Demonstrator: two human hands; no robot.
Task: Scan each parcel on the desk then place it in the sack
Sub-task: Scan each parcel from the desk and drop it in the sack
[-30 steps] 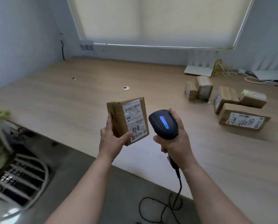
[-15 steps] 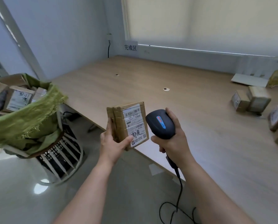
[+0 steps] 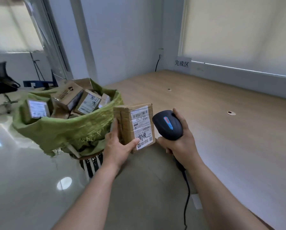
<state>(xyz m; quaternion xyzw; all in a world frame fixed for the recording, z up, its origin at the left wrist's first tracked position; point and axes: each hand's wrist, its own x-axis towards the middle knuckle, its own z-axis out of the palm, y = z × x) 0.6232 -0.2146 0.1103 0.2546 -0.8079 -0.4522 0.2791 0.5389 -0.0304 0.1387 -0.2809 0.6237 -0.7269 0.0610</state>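
left hand (image 3: 118, 147) gripping parcel (image 3: 135, 127), right hand (image 3: 180, 143) seemingly clasping scanner (image 3: 168, 124)

Labelled parcel (image 3: 135, 127) in left hand (image 3: 120, 146), scanner (image 3: 168, 125) in right hand (image 3: 180, 143), beside full green sack (image 3: 69, 128).

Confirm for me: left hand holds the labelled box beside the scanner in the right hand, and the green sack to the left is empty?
Not quite. The head view shows the green sack already holding several boxes. The rest stands: the left hand holds the labelled box beside the scanner in the right hand.
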